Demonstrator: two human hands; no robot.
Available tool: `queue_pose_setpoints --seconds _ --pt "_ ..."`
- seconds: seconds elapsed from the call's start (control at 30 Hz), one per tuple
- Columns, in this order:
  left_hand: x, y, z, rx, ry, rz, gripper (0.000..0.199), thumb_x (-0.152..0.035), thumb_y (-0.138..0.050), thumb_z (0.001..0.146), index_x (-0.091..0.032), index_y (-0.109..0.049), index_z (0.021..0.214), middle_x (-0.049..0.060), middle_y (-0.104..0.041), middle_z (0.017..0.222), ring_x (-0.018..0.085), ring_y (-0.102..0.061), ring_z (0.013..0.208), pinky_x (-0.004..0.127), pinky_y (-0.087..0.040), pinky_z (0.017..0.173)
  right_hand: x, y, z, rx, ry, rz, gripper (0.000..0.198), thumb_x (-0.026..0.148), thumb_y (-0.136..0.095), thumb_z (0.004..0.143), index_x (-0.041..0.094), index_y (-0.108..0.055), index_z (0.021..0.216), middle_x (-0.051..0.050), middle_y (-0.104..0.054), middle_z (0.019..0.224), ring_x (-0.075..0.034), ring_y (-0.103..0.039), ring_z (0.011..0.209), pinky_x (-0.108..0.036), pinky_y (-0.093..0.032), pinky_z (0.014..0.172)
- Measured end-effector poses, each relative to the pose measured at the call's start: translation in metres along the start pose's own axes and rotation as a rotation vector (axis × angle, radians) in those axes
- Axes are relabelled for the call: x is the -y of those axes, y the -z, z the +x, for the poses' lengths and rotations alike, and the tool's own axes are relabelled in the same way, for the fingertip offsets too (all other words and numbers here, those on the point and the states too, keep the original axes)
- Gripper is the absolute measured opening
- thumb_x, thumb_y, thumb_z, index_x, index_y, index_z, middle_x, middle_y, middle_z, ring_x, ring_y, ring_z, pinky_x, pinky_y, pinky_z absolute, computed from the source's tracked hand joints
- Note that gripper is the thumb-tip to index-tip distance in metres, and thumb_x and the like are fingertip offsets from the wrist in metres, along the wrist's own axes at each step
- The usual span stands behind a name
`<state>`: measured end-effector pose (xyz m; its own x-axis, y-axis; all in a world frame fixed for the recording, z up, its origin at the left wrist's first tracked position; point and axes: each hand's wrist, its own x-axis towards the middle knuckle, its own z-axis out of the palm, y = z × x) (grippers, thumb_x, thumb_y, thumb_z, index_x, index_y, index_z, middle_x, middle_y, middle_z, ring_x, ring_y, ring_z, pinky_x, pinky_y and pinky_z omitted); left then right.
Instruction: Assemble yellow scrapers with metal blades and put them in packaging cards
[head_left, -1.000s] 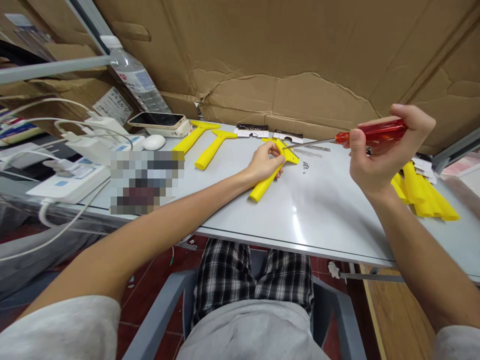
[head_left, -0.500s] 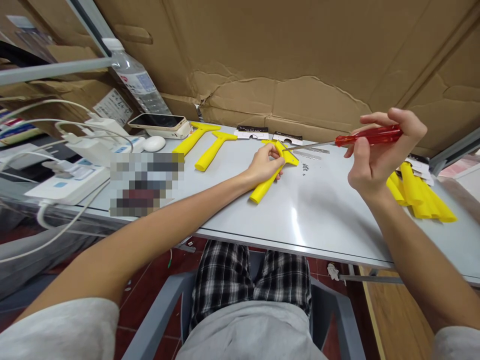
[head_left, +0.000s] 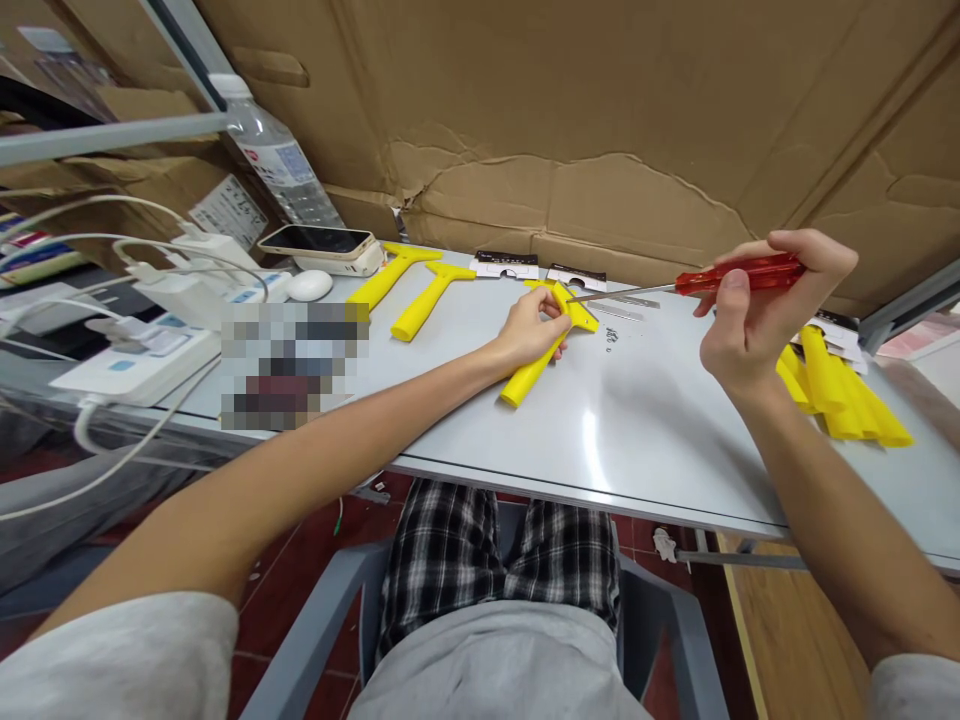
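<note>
My left hand (head_left: 534, 328) is closed around the neck of a yellow scraper (head_left: 525, 382), whose handle points toward me on the table. In my right hand (head_left: 750, 310) is a screwdriver (head_left: 739, 277) with a clear red handle. Its shaft runs left and its tip meets the scraper's head; the exact contact point is too small to make out. Just right of the scraper head lie several small screws (head_left: 611, 338). Thin metal blades (head_left: 619, 310) rest behind them, partly below the screwdriver shaft.
Two more yellow scrapers (head_left: 420, 305) lie at left, near a phone (head_left: 319, 241) and a white mouse (head_left: 309, 286). Black-and-white packets (head_left: 506, 266) stand by the cardboard (head_left: 600, 200). Yellow handles (head_left: 847, 395) are piled at right. Power strips (head_left: 142, 365) with cables and a bottle (head_left: 281, 160) are at far left.
My right hand has shifted its grip slightly on the screwdriver handle, the fingers turning a little. The screwdriver tip stays at the scraper head, and my left hand holds still.
</note>
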<state>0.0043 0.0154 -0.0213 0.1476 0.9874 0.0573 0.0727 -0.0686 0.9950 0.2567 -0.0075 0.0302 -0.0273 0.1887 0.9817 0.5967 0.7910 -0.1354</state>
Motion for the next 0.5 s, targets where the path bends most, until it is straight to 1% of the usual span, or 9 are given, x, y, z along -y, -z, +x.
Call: queue_pose_setpoints --seconds 0.1,0.17,0.2,0.27,0.33,0.37,0.4,0.43,0.5 --pt "0.001 0.0 0.001 0.004 -0.013 0.005 0.026 -0.01 -0.073 0.089 -0.021 -0.05 0.092 0.005 -0.066 0.109 0.01 -0.067 0.056 0.025 -0.053 0.045 0.007 -0.003 0.001 0.028 0.021 0.031 0.038 0.05 -0.051 0.104 0.031 -0.041 0.137 -0.007 -0.059 0.124 -0.007 -0.066 0.08 -0.024 -0.054 0.061" --pt "0.001 0.001 0.001 0.006 -0.016 0.011 0.026 -0.01 -0.074 0.089 -0.021 -0.051 0.093 0.005 -0.067 0.108 0.01 -0.067 0.056 0.024 -0.053 0.046 0.006 -0.003 0.003 -0.037 0.087 0.014 0.043 0.049 -0.061 0.1 0.028 -0.046 0.134 -0.005 -0.058 0.121 -0.007 -0.065 0.081 -0.023 -0.054 0.062" --pt "0.001 0.001 0.001 0.006 -0.014 0.012 0.026 -0.01 -0.074 0.089 -0.021 -0.051 0.093 0.005 -0.068 0.108 0.01 -0.068 0.056 0.025 -0.054 0.046 0.004 -0.002 0.005 -0.077 0.114 -0.012 0.048 0.049 -0.068 0.095 0.026 -0.048 0.133 -0.005 -0.056 0.12 -0.005 -0.064 0.079 -0.022 -0.053 0.062" --pt "0.001 0.001 0.001 0.009 -0.013 0.013 0.024 -0.01 -0.072 0.089 -0.021 -0.052 0.093 0.006 -0.068 0.109 0.011 -0.068 0.056 0.026 -0.054 0.045 0.0 0.0 0.007 -0.144 0.149 -0.066 0.054 0.051 -0.076 0.088 0.023 -0.051 0.127 -0.005 -0.054 0.121 0.0 -0.056 0.071 -0.02 -0.048 0.058" --pt "0.001 0.001 0.0 0.011 -0.02 0.019 0.023 -0.009 -0.072 0.089 -0.021 -0.052 0.093 0.006 -0.068 0.11 0.011 -0.068 0.055 0.027 -0.054 0.045 -0.003 0.002 0.009 -0.165 0.157 -0.083 0.05 0.052 -0.074 0.089 0.02 -0.053 0.121 -0.004 -0.052 0.118 0.002 -0.05 0.065 -0.02 -0.043 0.057" --pt "0.001 0.001 0.0 0.012 -0.023 0.021 0.023 -0.009 -0.072 0.089 -0.02 -0.052 0.093 0.006 -0.068 0.11 0.012 -0.068 0.055 0.027 -0.054 0.045 -0.003 0.003 0.009 -0.159 0.154 -0.076 0.046 0.052 -0.07 0.092 0.019 -0.053 0.119 -0.004 -0.052 0.115 0.002 -0.051 0.065 -0.02 -0.044 0.058" --pt "0.001 0.001 0.0 0.011 -0.025 0.023 0.023 -0.009 -0.072 0.09 -0.02 -0.052 0.093 0.006 -0.068 0.109 0.012 -0.069 0.056 0.027 -0.054 0.045 -0.003 0.003 0.009 -0.149 0.155 -0.058 0.041 0.05 -0.065 0.095 0.019 -0.053 0.119 -0.004 -0.052 0.115 0.001 -0.055 0.067 -0.022 -0.048 0.061" --pt "0.001 0.001 0.0 0.012 -0.025 0.022 0.023 -0.009 -0.072 0.09 -0.02 -0.052 0.093 0.006 -0.068 0.109 0.012 -0.069 0.056 0.026 -0.054 0.045 -0.002 0.003 0.009 -0.129 0.157 -0.03 0.039 0.049 -0.062 0.097 0.02 -0.053 0.122 -0.004 -0.052 0.116 -0.001 -0.061 0.072 -0.024 -0.052 0.065" --pt "0.001 0.001 0.0 0.01 -0.023 0.017 0.022 -0.008 -0.071 0.091 -0.02 -0.052 0.093 0.006 -0.067 0.108 0.012 -0.069 0.056 0.026 -0.054 0.045 0.001 0.002 0.01 -0.064 0.162 0.045 0.042 0.048 -0.061 0.098 0.024 -0.05 0.13 -0.006 -0.051 0.123 -0.008 -0.07 0.09 -0.027 -0.06 0.071"
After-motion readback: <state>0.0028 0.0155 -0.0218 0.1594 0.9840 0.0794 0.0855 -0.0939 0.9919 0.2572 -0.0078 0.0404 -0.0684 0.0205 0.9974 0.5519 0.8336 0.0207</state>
